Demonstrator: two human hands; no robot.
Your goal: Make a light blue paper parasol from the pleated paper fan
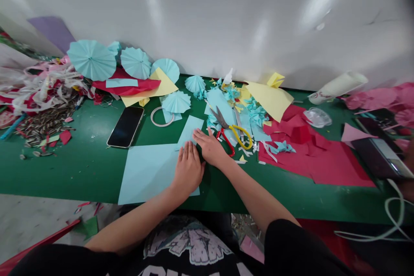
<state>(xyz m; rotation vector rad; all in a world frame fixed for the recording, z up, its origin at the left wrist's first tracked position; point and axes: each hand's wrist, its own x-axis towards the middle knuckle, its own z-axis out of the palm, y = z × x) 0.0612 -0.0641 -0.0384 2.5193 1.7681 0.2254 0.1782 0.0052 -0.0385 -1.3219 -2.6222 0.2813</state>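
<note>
My left hand [189, 169] lies flat, fingers stretched out, on a large light-blue paper sheet [145, 172] at the table's front. Beside it my right hand [210, 147] is also flat, its fingertips on a smaller light-blue paper piece [190, 128] that partly overlaps the sheet's upper right corner. Part of this piece is hidden under my hands, so I cannot tell whether it is folded. Just right of my right hand lie scissors [233, 130] with one red and one yellow handle, blades partly apart. A roll of tape [162, 117] rests behind the sheet.
A phone [126, 127] lies at left, near a heap of seeds [48, 120]. Pleated blue paper discs [92, 60] stand against the wall. Red paper [336, 164], blue and yellow scraps and a clear plastic lid [317, 117] spread to the right, with a white cable [401, 211] beyond.
</note>
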